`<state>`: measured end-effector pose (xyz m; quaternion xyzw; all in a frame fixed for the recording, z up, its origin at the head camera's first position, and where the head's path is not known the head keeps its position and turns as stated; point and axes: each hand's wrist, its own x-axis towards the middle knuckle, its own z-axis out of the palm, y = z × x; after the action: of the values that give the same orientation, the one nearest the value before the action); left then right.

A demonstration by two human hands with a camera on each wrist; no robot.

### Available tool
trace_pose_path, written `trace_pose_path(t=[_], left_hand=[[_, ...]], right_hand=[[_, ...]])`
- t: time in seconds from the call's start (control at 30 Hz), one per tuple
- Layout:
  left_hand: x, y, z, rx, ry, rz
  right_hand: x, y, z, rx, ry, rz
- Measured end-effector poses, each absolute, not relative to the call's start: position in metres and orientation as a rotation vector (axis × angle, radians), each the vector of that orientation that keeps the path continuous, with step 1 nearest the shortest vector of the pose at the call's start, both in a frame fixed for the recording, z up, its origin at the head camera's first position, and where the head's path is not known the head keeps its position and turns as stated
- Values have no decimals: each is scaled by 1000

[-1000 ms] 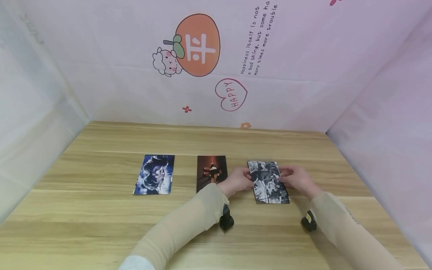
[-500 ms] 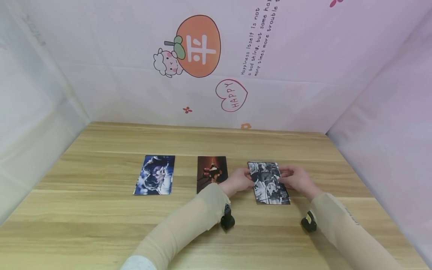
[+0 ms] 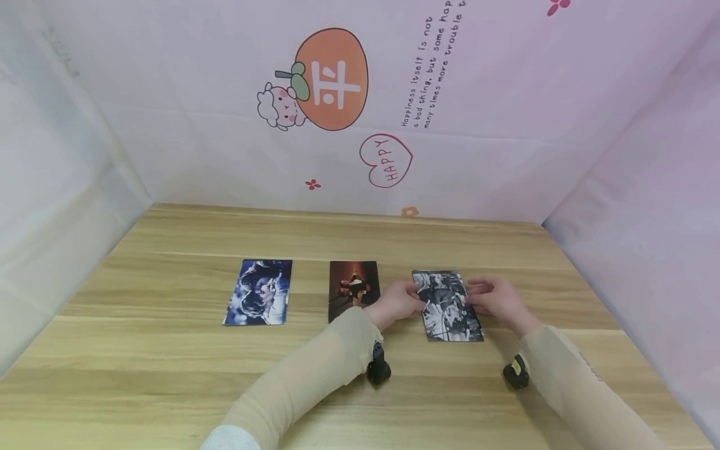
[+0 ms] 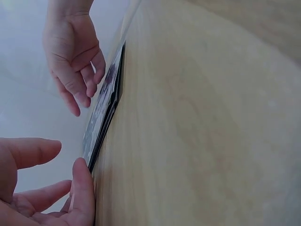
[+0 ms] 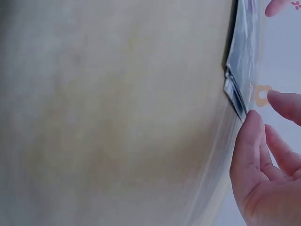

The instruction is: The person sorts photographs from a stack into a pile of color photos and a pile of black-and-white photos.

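Observation:
A small stack of black-and-white photo prints (image 3: 447, 306) lies flat on the right part of the table. The edges look slightly uneven in the left wrist view, where several layers of the prints (image 4: 104, 115) show. At the left edge of the stack is my left hand (image 3: 397, 301), its fingertips touching the side and its thumb held apart. My right hand (image 3: 497, 301) is at the opposite edge, fingers loosely bent. In the right wrist view a fingertip of the right hand (image 5: 265, 174) meets a corner of the prints, while its thumb stays raised.
A print with a reddish-brown picture (image 3: 353, 287) lies mid-table, its lower corner behind my left wrist. Farther left is a blue-toned print (image 3: 259, 292). The wooden table (image 3: 169, 375) meets a patterned white cloth wall (image 3: 225, 156) at the back and plain cloth sides.
My right hand has eased slightly to the right, its fingers drawing away a little from the stack's edge. My left hand and the prints are almost unmoved.

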<state>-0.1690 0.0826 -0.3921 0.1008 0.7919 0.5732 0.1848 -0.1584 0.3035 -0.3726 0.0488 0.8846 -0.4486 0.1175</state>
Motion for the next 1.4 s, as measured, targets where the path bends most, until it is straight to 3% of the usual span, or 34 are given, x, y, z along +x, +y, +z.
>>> trace_pose_path(t=[0.63,1.4], left_hand=[[-160,68,-383,384,2271,1564],[-155,-8,-367,392,2354,1547]], right_hand=[[-146,285,-354,29,2578,-1382],[-146,240,-355,-32,2452,-1598]])
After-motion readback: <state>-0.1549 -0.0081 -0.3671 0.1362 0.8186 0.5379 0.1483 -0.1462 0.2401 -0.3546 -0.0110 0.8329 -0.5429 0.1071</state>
